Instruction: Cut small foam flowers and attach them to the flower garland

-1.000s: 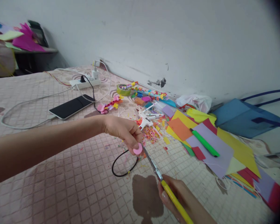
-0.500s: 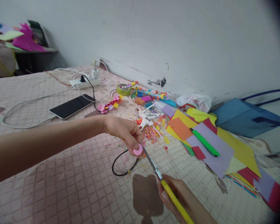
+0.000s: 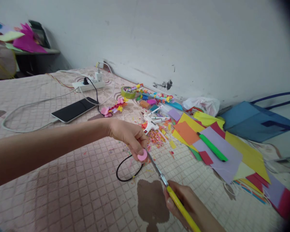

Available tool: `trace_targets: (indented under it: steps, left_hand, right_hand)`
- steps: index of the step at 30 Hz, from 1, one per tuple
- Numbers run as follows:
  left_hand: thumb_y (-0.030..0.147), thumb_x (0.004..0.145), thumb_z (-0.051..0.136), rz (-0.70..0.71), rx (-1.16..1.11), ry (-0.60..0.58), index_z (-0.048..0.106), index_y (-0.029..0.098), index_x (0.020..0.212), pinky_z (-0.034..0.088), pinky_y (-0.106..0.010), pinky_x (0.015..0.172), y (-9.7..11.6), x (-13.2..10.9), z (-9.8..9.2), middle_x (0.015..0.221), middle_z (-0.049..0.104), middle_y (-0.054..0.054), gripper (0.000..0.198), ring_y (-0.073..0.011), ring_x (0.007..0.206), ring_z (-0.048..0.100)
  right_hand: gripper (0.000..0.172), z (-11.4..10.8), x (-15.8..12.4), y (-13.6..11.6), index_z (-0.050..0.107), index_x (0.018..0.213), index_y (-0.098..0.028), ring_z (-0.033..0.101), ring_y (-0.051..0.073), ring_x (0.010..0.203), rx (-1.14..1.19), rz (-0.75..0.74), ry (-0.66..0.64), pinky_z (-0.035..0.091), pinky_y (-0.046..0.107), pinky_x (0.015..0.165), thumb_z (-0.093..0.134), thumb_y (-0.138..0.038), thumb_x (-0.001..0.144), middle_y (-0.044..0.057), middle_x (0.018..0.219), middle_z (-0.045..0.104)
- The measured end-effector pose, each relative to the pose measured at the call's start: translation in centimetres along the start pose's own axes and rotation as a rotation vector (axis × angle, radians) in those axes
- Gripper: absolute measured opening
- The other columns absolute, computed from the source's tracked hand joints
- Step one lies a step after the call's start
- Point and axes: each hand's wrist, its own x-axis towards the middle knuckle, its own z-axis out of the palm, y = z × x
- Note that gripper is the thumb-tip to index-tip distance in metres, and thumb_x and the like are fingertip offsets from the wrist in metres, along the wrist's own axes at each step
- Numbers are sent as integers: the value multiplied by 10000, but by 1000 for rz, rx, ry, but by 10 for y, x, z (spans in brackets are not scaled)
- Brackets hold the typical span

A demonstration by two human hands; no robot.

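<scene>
My left hand (image 3: pixel 128 137) reaches across from the left and pinches a small round pink paper piece (image 3: pixel 142 157) between thumb and fingers. My right hand (image 3: pixel 183 203), low at the right, grips yellow-handled scissors (image 3: pixel 170 193). The scissor blades point up-left and their tips meet the pink piece at its right edge. Both hands hover over a quilted pinkish bed cover (image 3: pixel 62 180). A black hair band (image 3: pixel 127 169) lies on the cover just under the left hand.
Coloured paper sheets (image 3: pixel 217 141) with a green marker (image 3: pixel 211 147) lie to the right. Paper scraps, a white glue gun (image 3: pixel 149 124) and a tape roll (image 3: pixel 128 92) sit by the wall. A phone (image 3: pixel 73 110) and power strip (image 3: pixel 88 85) with cables lie far left. A blue bag (image 3: pixel 253 120) leans right.
Almost nothing differs; both hands hold their positions with only a slight shift of the pink piece and scissors.
</scene>
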Motion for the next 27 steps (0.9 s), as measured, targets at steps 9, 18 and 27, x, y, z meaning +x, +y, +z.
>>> trace_targets:
  steps: [9,18,27]
  left_hand:
    - [246,634,794,-66,25,-17,665,157,719,565,-260,679,2,2,-3,719,730,-20,178,-143,681,680]
    - [236,576,818,-153,34,-21,672,163,665,561,-264,680,6,5,0,673,723,-12,186,-139,639,663]
    - [275,644,773,-152,48,-17,690,186,620,573,-357,657,18,4,18,671,726,-48,125,-188,619,669]
  right_hand:
    - [225,0,-1,9,503,698,-187,420,100,543,-54,-14,1,310,211,491,615,-351,805,-28,606,491]
    - [152,-3,-8,17,555,805,-204,482,133,588,-77,-35,2,363,234,512,556,-355,818,11,679,565]
    - [404,-12,12,16,509,850,-195,358,81,440,312,-139,142,311,222,414,516,-595,796,-14,645,523]
